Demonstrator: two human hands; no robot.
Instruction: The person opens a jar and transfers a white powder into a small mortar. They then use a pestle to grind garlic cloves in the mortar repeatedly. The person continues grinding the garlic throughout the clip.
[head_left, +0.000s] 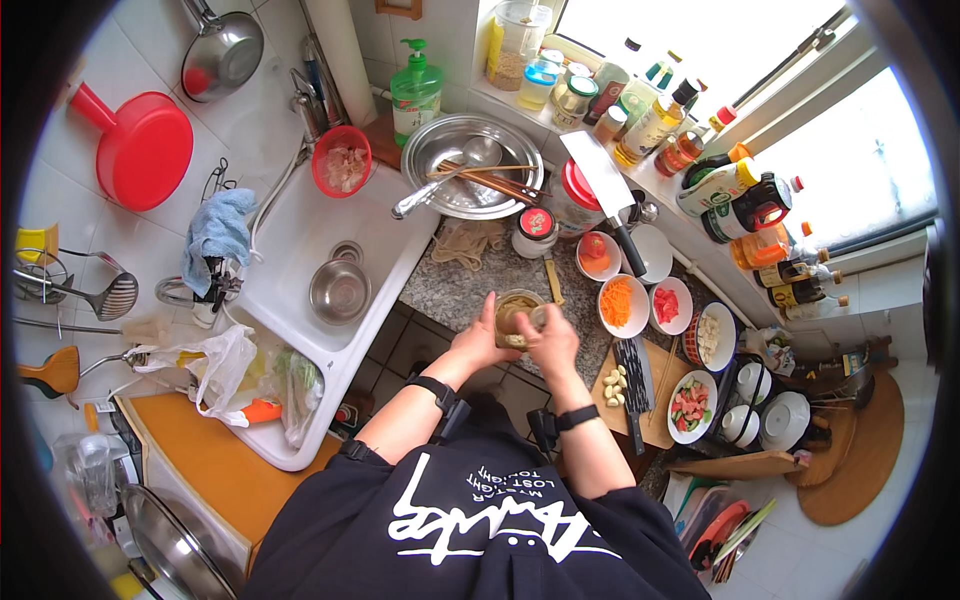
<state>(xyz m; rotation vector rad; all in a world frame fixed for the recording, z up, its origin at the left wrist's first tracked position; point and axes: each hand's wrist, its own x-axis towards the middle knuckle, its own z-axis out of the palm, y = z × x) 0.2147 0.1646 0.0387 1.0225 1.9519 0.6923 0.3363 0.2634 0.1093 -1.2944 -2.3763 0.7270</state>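
Note:
My left hand is wrapped around the near left side of a small round brownish jar or mortar, held over the front edge of the granite counter. Pale pieces that look like garlic show at its near side. Fingers of my right hand curl at the vessel's mouth on its right side. That hand is blurred, and whether a tool is inside its grip cannot be told. Just beyond the vessel lies a small knife with a yellow handle. Peeled garlic cloves lie on a wooden cutting board to the right.
A black-bladed knife lies on the board. Bowls of shredded carrot, tomato and chopped vegetables line the right. A cleaver leans over a red-lidded jar. The sink is left; a steel basin stands behind.

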